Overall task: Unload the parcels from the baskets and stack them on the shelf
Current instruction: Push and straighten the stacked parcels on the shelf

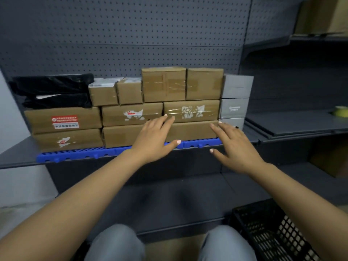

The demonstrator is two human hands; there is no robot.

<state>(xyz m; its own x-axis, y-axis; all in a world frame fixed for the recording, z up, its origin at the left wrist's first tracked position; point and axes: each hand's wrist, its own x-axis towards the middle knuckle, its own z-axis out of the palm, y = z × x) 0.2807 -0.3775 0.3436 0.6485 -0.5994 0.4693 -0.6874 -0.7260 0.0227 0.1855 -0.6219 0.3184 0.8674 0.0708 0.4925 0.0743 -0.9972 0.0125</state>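
Note:
Brown cardboard parcels (pixel 131 113) are stacked three layers high on a blue slatted mat (pixel 79 155) lying on the grey shelf (pixel 17 157). Two black bagged parcels (pixel 54 91) lie on top at the left. Three grey boxes (pixel 235 87) form a column at the right end. My left hand (pixel 154 140) is held flat with straight fingers in front of the bottom brown parcel (pixel 192 130), its fingertips at the row above. My right hand (pixel 235 147) is spread open just to the right, fingertips near that parcel's right end. Neither hand holds anything.
A black plastic basket (pixel 273 232) stands at the lower right beside my knees. A lower shelf (pixel 169 194) lies beneath the stack. To the right, another shelf bay (pixel 301 125) carries a roll of tape (pixel 340 111). A perforated back panel rises behind the parcels.

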